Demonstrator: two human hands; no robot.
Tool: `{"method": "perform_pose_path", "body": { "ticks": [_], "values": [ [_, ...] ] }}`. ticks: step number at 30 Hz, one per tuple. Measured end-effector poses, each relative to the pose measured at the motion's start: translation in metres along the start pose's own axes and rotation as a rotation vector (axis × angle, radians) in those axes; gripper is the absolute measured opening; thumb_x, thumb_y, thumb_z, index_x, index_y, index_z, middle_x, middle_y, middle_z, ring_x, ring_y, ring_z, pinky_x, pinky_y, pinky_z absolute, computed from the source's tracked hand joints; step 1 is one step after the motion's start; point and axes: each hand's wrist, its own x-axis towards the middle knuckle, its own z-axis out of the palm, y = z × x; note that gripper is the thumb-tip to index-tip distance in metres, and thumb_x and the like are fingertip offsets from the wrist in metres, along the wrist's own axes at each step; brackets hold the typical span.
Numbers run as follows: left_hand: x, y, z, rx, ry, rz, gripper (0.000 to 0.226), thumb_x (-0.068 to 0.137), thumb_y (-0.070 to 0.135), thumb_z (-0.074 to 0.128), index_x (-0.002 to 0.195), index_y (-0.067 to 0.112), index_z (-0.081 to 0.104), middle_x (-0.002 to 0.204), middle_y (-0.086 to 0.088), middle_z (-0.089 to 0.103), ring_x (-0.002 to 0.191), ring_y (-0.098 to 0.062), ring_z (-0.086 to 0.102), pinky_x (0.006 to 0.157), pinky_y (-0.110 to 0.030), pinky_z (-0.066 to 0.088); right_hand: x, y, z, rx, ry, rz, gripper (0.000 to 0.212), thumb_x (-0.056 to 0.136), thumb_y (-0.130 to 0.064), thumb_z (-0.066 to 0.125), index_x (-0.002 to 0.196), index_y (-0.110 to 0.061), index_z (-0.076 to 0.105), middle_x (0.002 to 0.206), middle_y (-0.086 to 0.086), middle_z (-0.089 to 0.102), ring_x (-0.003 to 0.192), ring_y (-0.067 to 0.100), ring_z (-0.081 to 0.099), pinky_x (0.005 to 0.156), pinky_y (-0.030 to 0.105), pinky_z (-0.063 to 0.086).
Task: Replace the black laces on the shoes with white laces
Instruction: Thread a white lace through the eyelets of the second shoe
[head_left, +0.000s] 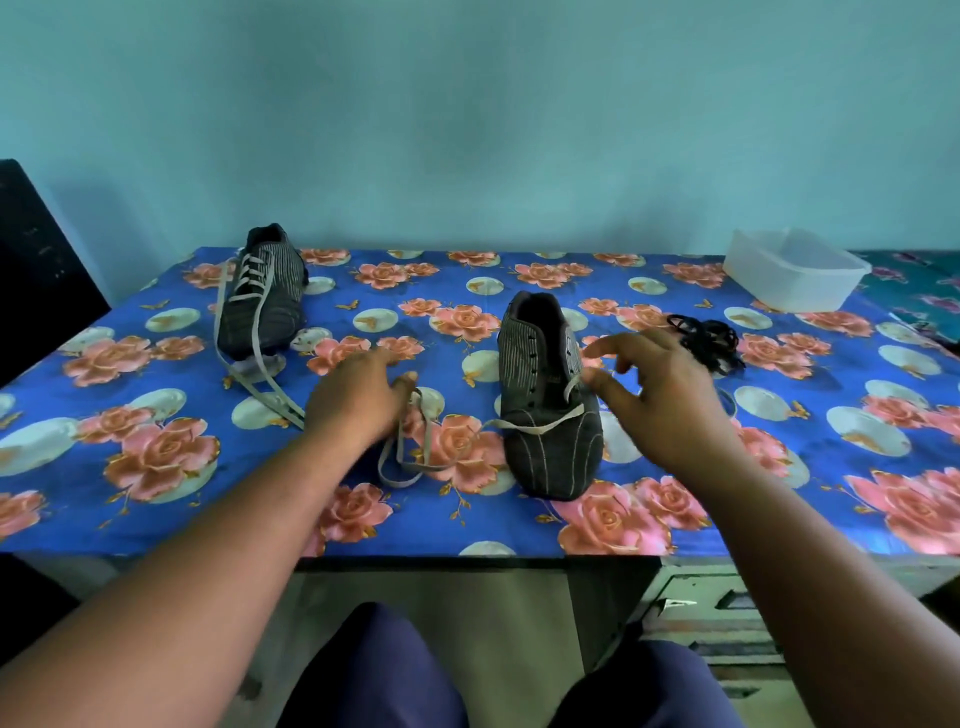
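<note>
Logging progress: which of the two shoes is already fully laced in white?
The far-left shoe: white lace crosses all its eyelets. The near shoe between the hands has white lace only through its bottom eyelets.

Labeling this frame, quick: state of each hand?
Left hand: pinching the white lace beside the near shoe.
Right hand: open, fingers spread over the shoe, holding nothing.

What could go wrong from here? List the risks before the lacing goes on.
1. The white lace sits in only the lowest eyelets of the near shoe; an uneven pull by the left hand could slip it out.
2. The right hand might snag the black laces beside it.
</note>
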Motion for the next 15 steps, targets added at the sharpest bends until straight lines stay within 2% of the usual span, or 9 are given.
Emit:
{"method": "perform_pose_path", "body": {
  "ticks": [2, 5, 7, 9, 11, 13, 15],
  "values": [
    [0.012, -0.008, -0.001, 0.069, -0.080, -0.020, 0.038, 0.095, 0.052, 0.062, 0.115, 0.022, 0.073, 0.116, -0.003, 0.071, 0.097, -0.026, 0.066, 0.076, -0.036, 0.052, -0.002, -0.019, 0.006, 0.010, -0.045, -0.091, 0.019, 0.094, -0.048, 0.065, 0.110, -0.038, 0.070, 0.092, -0.015, 0.055, 0.097, 0.018, 0.057, 0.085, 0.045, 0.045],
    [0.022, -0.003, -0.004, 0.083, -0.111, -0.008, 0.028, 0.090, 0.050, 0.070, 0.101, 0.026, 0.078, 0.104, 0.004, 0.074, 0.081, -0.017, 0.063, 0.064, -0.029, 0.042, -0.004, -0.039, 0.013, -0.010, -0.101, -0.166, 0.017, 0.093, -0.048, 0.066, 0.106, -0.039, 0.072, 0.094, -0.016, 0.059, 0.101, 0.017, 0.053, 0.083, 0.038, 0.035],
    [0.022, 0.004, -0.004, 0.046, -0.123, -0.019, 0.013, 0.088, 0.042, 0.073, 0.084, 0.030, 0.075, 0.092, 0.009, 0.074, 0.073, -0.012, 0.065, 0.061, -0.027, 0.043, -0.006, -0.042, 0.014, -0.007, -0.115, -0.173, 0.020, 0.093, -0.054, 0.062, 0.104, -0.040, 0.072, 0.093, -0.017, 0.059, 0.100, 0.014, 0.050, 0.082, 0.036, 0.031],
    [0.022, 0.006, -0.003, -0.010, -0.123, -0.029, 0.015, 0.086, 0.032, 0.072, 0.072, 0.028, 0.071, 0.080, 0.011, 0.073, 0.071, -0.012, 0.067, 0.063, -0.028, 0.050, -0.010, -0.041, 0.014, -0.031, -0.131, -0.180, 0.032, 0.091, -0.064, 0.052, 0.104, -0.042, 0.072, 0.094, -0.019, 0.059, 0.100, 0.014, 0.049, 0.083, 0.038, 0.034],
    [0.019, 0.008, -0.004, -0.048, -0.143, -0.032, 0.016, 0.088, 0.026, 0.068, 0.072, 0.024, 0.071, 0.076, 0.009, 0.072, 0.072, -0.014, 0.067, 0.070, -0.033, 0.056, -0.015, -0.037, 0.013, -0.082, -0.165, -0.208, 0.041, 0.090, -0.069, 0.047, 0.105, -0.041, 0.073, 0.099, -0.019, 0.060, 0.101, 0.016, 0.050, 0.087, 0.042, 0.037],
    [0.019, 0.008, -0.004, -0.087, -0.147, -0.011, 0.015, 0.093, 0.024, 0.064, 0.080, 0.023, 0.071, 0.090, 0.007, 0.074, 0.079, -0.013, 0.064, 0.076, -0.033, 0.053, -0.021, -0.034, 0.012, -0.124, -0.181, -0.254, 0.039, 0.091, -0.068, 0.049, 0.102, -0.040, 0.073, 0.100, -0.018, 0.060, 0.099, 0.017, 0.049, 0.087, 0.043, 0.038],
    [0.016, 0.009, -0.005, -0.216, -0.029, 0.033, 0.010, 0.096, 0.025, 0.062, 0.090, 0.022, 0.069, 0.099, 0.007, 0.072, 0.091, -0.016, 0.064, 0.076, -0.031, 0.046, -0.026, -0.030, 0.011, -0.135, -0.174, -0.291, 0.033, 0.091, -0.064, 0.052, 0.096, -0.038, 0.072, 0.099, -0.017, 0.059, 0.098, 0.017, 0.050, 0.086, 0.043, 0.038]
  ]
}}
